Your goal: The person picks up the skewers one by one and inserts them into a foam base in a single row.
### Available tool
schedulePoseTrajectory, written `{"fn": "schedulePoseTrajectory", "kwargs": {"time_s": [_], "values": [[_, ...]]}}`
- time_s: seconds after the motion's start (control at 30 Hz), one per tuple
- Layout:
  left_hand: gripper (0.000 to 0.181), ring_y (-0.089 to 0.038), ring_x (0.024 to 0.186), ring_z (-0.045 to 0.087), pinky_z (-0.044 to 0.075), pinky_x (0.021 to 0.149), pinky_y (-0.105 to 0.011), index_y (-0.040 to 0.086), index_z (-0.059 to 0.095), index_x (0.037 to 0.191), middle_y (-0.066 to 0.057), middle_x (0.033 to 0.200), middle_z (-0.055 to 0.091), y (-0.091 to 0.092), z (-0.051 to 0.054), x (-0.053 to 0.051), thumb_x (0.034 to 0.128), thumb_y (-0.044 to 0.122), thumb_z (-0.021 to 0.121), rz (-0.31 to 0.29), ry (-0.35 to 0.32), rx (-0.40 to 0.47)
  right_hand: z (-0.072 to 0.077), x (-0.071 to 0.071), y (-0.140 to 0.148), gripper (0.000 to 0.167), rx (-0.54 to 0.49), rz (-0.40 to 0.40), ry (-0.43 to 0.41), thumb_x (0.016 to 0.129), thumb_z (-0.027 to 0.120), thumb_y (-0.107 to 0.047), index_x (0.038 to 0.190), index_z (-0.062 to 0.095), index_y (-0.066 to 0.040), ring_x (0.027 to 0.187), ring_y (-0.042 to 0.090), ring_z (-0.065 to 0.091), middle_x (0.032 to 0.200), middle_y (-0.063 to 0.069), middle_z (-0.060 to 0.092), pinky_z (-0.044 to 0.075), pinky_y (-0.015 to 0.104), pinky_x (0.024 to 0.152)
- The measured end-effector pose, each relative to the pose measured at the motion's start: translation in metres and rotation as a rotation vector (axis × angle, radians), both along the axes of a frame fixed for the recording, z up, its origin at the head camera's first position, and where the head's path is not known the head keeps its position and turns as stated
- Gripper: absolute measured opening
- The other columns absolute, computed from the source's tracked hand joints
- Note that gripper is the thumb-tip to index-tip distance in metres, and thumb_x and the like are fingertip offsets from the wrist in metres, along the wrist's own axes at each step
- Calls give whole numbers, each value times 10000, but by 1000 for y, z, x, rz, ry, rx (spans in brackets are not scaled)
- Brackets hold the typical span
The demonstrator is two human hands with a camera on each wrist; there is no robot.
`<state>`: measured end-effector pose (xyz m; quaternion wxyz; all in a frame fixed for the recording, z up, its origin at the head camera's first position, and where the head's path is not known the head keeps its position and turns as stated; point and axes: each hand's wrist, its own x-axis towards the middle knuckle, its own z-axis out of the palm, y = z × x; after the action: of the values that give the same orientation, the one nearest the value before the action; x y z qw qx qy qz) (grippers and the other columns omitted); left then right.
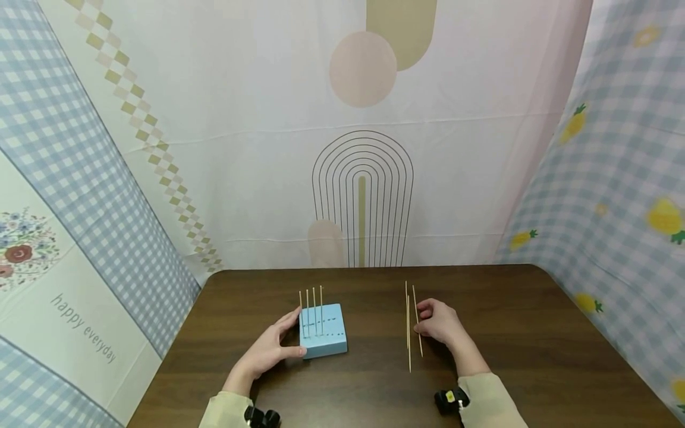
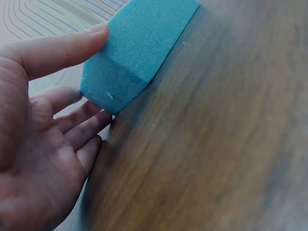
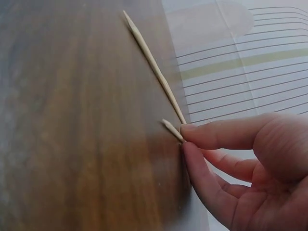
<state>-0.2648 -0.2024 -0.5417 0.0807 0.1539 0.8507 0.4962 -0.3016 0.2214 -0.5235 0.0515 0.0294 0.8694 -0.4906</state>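
Observation:
A light blue foam block [image 1: 327, 349] with rows of small holes sits on the table. Several thin wooden skewers [image 1: 321, 303] stand upright along its left part. My left hand [image 1: 267, 348] holds the block at its left end, the thumb on the front side and the fingers round the left side. Right of the block, three wooden skewers [image 1: 409, 351] lie roughly side by side. My right hand [image 1: 440, 321] pinches the rightmost skewer [image 1: 420, 346] between thumb and fingertip. In the right wrist view a pointed skewer tip [image 3: 173, 130] pokes out between those fingertips.
The dark wooden table [image 1: 369, 398] ends at a far edge just beyond the block and skewers. A patterned white cloth [image 1: 257, 196] hangs behind it, with checked cloths at both sides. A black wrist camera [image 1: 449, 399] sits on the right wrist.

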Motion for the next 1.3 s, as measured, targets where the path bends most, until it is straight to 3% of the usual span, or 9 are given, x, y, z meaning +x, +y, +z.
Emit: {"fn": "schedulePoseTrajectory", "kwargs": {"time_s": [0.3, 0.7, 0.97, 1.3], "values": [[1003, -396, 1615, 173, 193, 1239, -643, 78, 313, 1692, -154, 1742, 285, 0, 4, 0, 887, 233, 891, -3, -24, 3, 1, -1, 1, 569, 120, 10, 15, 751, 855, 45, 1282, 650, 58, 940, 305, 636, 1086, 171, 665, 577, 397, 760], [987, -400, 1613, 181, 190, 1239, -647, 80, 332, 1687, -155, 1737, 297, 1, 3, 0, 885, 206, 892, 1, -28, 20, 3, 1, 1, 579, 124, 1, -8, 755, 801, 66, 1308, 630, 61, 940, 311, 626, 1095, 177, 659, 576, 401, 744], [1027, -418, 1609, 179, 188, 1233, -666, 73, 308, 1693, -153, 1743, 281, 1, 0, -1, 877, 269, 900, -2, -31, 10, 4, 2, 0, 644, 106, -9, -14, 753, 880, 53, 1336, 608, 75, 946, 320, 652, 1127, 218, 657, 592, 413, 766], [1028, -404, 1615, 165, 163, 1243, -657, 83, 303, 1696, -144, 1748, 271, 0, -2, -2, 879, 268, 900, 8, -41, 24, 2, 1, 1, 648, 50, -23, -38, 745, 800, 109, 1358, 592, 83, 897, 309, 670, 1147, 243, 638, 615, 376, 704]]}}
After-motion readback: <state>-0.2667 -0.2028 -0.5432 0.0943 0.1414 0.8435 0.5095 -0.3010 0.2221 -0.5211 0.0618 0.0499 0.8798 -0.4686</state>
